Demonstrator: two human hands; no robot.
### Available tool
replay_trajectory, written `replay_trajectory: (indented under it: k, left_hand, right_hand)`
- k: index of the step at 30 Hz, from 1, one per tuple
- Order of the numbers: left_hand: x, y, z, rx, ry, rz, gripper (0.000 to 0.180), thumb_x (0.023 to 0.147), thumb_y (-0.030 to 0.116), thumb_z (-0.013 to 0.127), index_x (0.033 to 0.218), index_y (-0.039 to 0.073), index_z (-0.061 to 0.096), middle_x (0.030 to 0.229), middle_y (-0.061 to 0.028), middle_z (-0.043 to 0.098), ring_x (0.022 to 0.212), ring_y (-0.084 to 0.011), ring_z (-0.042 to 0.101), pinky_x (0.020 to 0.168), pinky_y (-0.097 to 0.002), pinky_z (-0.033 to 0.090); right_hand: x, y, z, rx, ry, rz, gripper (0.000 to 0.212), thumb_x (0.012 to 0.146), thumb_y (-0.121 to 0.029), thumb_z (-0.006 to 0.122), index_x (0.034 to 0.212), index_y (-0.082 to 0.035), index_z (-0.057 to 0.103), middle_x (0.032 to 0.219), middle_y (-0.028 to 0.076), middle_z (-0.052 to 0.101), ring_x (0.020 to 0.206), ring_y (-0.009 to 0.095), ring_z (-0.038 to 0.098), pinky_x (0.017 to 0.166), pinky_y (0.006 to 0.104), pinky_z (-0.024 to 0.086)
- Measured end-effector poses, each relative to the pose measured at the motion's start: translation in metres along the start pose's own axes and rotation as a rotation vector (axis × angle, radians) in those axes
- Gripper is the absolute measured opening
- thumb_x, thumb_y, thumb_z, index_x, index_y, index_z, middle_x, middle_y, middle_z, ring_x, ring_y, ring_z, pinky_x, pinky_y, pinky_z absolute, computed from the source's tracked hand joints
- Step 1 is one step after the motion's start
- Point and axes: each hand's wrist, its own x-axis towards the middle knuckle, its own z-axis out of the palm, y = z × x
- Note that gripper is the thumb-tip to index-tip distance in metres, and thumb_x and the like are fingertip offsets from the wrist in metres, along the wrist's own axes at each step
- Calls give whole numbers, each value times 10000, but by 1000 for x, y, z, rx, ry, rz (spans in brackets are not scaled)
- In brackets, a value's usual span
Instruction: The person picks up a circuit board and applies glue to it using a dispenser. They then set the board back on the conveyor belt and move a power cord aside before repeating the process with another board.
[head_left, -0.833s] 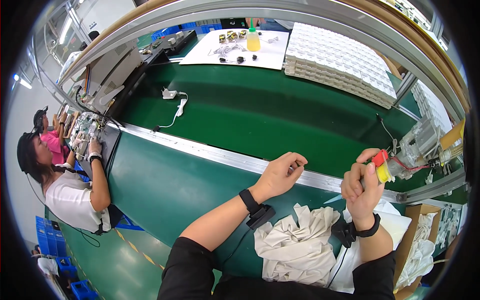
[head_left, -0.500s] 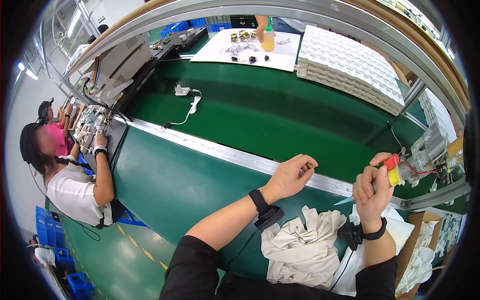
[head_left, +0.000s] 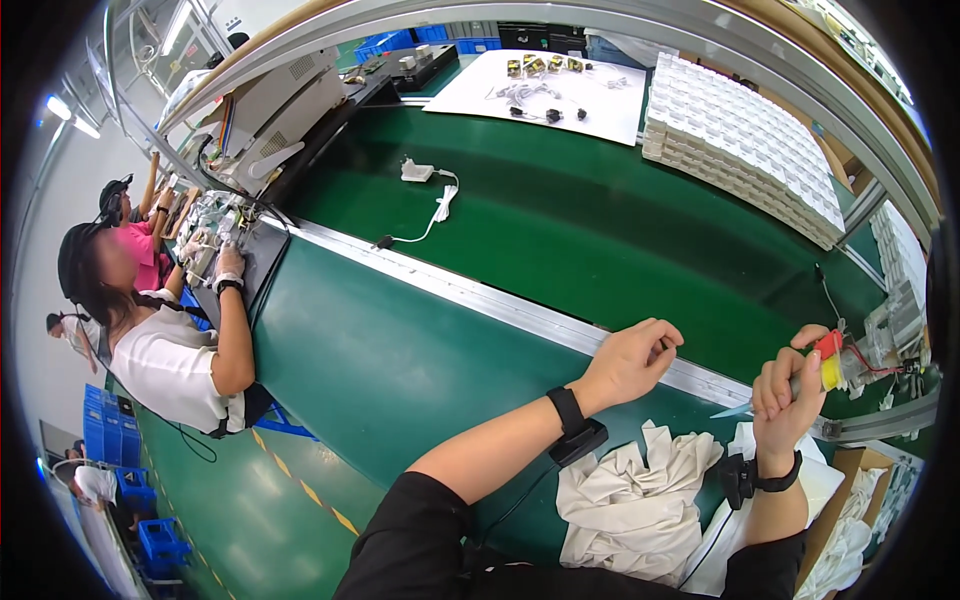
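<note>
My left hand [head_left: 634, 362] hovers over the metal rail [head_left: 480, 297], its fingers loosely curled and nothing visible in them. To the right, my right hand [head_left: 785, 398] is wrapped round a slim tool with a pale blue pointed tip [head_left: 735, 411]; the fingers hide its body. A red and yellow part [head_left: 829, 362] shows against those fingers; whether it belongs to the tool I cannot tell. Just below my hands lies a crumpled cream cloth [head_left: 635, 500]. Beyond the rail, a white plug adapter [head_left: 416, 172] with a bundled cable rests on the green belt [head_left: 560, 230].
Stacked white trays [head_left: 740, 150] stand at the back right, beside a white board [head_left: 440, 100] with small parts and cables. Clear fittings with wires [head_left: 890, 345] are at the right edge, above a cardboard box [head_left: 850, 500]. A co-worker [head_left: 170, 340] sits at the left.
The whole view has shifted, so things sit further right in it. Another person's hand and a yellow bottle no longer show over the white board. My hands keep nearly the same pose.
</note>
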Motion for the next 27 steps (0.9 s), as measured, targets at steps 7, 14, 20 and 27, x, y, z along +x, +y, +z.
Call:
replay_trajectory:
  k: [7, 14, 20, 27]
  left_hand:
    - [-7, 7, 5, -31, 0, 41, 131, 837, 34, 590, 966, 28, 565, 857, -66, 576, 703, -132, 587, 591, -256, 494]
    - [-22, 24, 19, -27, -2, 59, 129, 845, 40, 589, 971, 25, 571, 864, -60, 576, 720, -125, 588, 610, -250, 492]
    - [-24, 26, 37, 13, -14, 57, 136, 848, 44, 589, 983, 30, 578, 870, -54, 582, 735, -118, 588, 628, -246, 491]
    - [-9, 25, 49, 36, -56, 2, 142, 853, 46, 588, 995, 35, 581, 887, -44, 589, 759, -109, 585, 658, -238, 484]
  right_hand:
    - [-7, -13, 1, 11, -4, -7, 259, 984, -320, 381, 1022, -64, 379, 494, -45, 273, 355, 24, 215, 320, 184, 181]
    - [-25, -34, -6, 6, 8, 2, 216, 984, -276, 372, 1007, -63, 397, 503, -47, 267, 363, 22, 212, 325, 185, 179]
    - [-28, -42, -21, 13, -22, 16, 196, 986, -266, 381, 995, -73, 416, 509, -52, 258, 372, 19, 205, 328, 184, 172]
    - [-15, -44, -39, -13, -41, 15, 194, 980, -263, 393, 989, -70, 419, 510, -49, 263, 374, 21, 206, 329, 187, 183]
